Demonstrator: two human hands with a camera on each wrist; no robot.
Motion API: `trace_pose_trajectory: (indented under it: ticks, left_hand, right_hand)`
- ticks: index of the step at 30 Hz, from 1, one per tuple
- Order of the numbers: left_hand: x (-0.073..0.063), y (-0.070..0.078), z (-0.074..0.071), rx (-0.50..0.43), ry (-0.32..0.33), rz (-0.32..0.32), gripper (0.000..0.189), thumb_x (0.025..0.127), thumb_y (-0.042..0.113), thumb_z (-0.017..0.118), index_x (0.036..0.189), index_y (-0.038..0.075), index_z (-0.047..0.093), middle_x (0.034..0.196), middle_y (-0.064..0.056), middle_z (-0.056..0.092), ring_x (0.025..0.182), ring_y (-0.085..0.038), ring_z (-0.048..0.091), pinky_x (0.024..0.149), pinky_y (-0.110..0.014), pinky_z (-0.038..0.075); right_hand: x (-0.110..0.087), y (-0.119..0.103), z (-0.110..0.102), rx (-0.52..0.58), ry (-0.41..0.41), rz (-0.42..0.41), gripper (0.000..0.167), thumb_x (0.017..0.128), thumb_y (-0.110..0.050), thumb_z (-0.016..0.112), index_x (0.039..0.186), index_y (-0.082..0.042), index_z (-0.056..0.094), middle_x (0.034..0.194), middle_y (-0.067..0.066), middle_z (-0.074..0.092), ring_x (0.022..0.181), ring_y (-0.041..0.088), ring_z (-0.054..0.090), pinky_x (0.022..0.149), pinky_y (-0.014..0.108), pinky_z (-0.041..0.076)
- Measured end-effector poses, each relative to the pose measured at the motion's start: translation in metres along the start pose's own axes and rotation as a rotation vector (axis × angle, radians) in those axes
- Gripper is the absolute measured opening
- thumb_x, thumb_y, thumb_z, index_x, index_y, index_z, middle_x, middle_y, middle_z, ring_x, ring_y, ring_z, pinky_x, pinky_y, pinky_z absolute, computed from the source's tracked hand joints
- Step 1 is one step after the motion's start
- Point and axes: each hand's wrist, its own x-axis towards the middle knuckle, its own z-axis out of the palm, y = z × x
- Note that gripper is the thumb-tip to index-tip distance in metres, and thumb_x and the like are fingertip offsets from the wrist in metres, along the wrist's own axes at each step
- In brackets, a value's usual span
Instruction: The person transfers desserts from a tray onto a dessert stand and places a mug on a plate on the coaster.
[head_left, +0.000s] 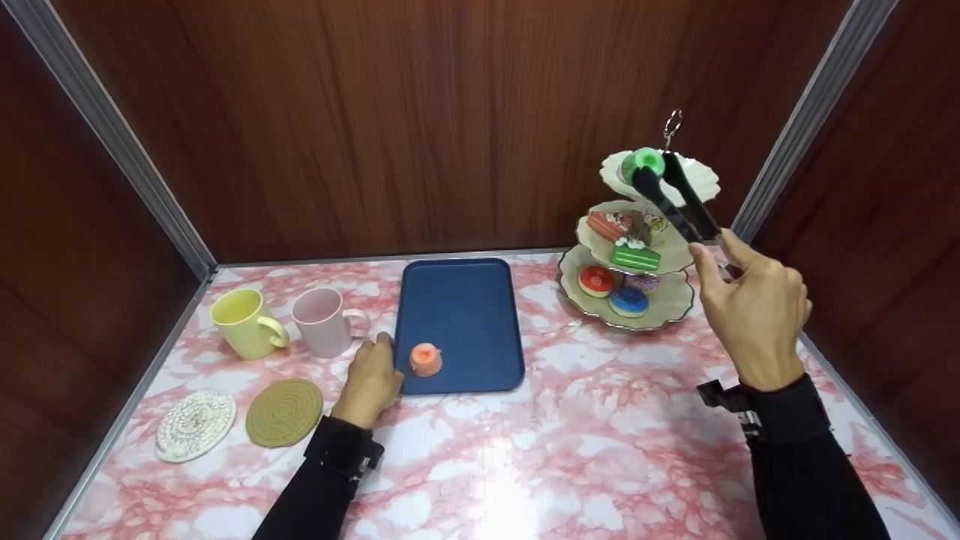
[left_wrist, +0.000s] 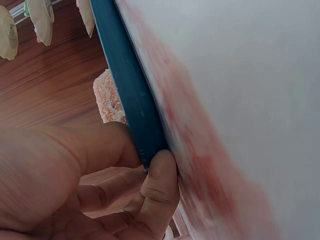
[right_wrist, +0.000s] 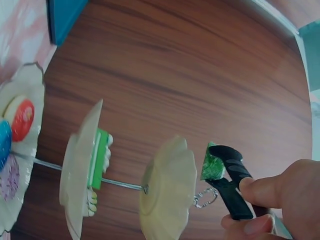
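My right hand (head_left: 757, 307) holds black tongs (right_wrist: 232, 177), pinched between thumb and fingers. At the tong tips is a small green cup-shaped cake (right_wrist: 212, 165), just off the top plate (right_wrist: 172, 185) of a three-tier stand. My left hand (head_left: 371, 381) pinches the near left edge of a blue tray (head_left: 465, 307), thumb on one side and fingers on the other in the left wrist view. On that tray, close to the left hand, stands an orange-pink cup-shaped cake (head_left: 426, 360).
Cake slices, including a green one (head_left: 635, 256), lie on the middle plate; red (head_left: 596, 280) and blue doughnuts (head_left: 628, 301) are on the bottom one. Left of the tray stand yellow (head_left: 244, 326) and pink mugs (head_left: 322, 324), with white (head_left: 195, 426) and olive coasters (head_left: 285, 412) nearer.
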Motion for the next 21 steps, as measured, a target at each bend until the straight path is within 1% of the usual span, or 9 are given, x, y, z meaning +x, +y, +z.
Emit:
trace_pose_trajectory:
  ticks: [1,5,8,12,15,21]
  left_hand:
    - [0.000,0.000,0.000,-0.003,0.000,-0.003,0.046,0.073,0.002,0.063,0.117,0.003,0.050,0.105,-0.019,0.052,0.094,-0.034,0.057,0.082,-0.044,0.050]
    - [0.000,-0.001,0.000,-0.016,-0.005,-0.011,0.046,0.073,0.002,0.062,0.118,0.003,0.048,0.105,-0.019,0.051,0.093,-0.033,0.056,0.080,-0.043,0.051]
    - [0.001,-0.001,0.001,-0.012,-0.002,-0.009,0.047,0.074,0.002,0.062,0.118,0.002,0.048,0.105,-0.020,0.052,0.093,-0.033,0.056,0.081,-0.043,0.051]
    - [0.001,-0.002,0.001,-0.002,0.007,0.002,0.046,0.073,0.002,0.063,0.117,0.001,0.049,0.104,-0.021,0.053,0.093,-0.034,0.057,0.082,-0.045,0.050]
    - [0.001,-0.002,0.002,0.001,0.010,0.005,0.047,0.073,0.002,0.063,0.118,0.001,0.050,0.104,-0.021,0.053,0.093,-0.035,0.057,0.082,-0.046,0.050]
    - [0.002,-0.001,0.002,-0.008,-0.001,-0.005,0.048,0.073,0.001,0.062,0.119,0.003,0.049,0.106,-0.021,0.053,0.094,-0.034,0.057,0.083,-0.046,0.050]
  right_hand:
    - [0.001,0.001,-0.001,-0.007,0.000,0.010,0.037,0.079,-0.063,0.055,0.115,-0.054,0.056,0.069,0.006,0.070,0.067,0.036,0.064,0.041,0.046,0.033]
    - [0.007,0.003,-0.006,-0.034,-0.010,0.050,0.041,0.078,-0.065,0.053,0.118,-0.053,0.055,0.090,0.009,0.072,0.081,0.044,0.064,0.046,0.053,0.035]
    - [0.011,0.003,-0.008,-0.056,-0.029,0.068,0.041,0.079,-0.066,0.051,0.117,-0.051,0.056,0.098,0.010,0.071,0.081,0.046,0.062,0.042,0.050,0.032]
    - [0.016,0.003,-0.010,-0.087,-0.055,0.090,0.041,0.079,-0.067,0.049,0.113,-0.048,0.061,0.093,0.013,0.071,0.076,0.048,0.060,0.038,0.042,0.026]
    - [0.020,0.003,-0.010,-0.109,-0.073,0.115,0.045,0.079,-0.068,0.048,0.114,-0.044,0.062,0.093,0.015,0.070,0.076,0.049,0.059,0.039,0.043,0.027]
    - [0.027,0.004,-0.014,-0.141,-0.108,0.173,0.057,0.079,-0.070,0.046,0.125,-0.039,0.056,0.112,0.015,0.066,0.084,0.053,0.058,0.046,0.052,0.031]
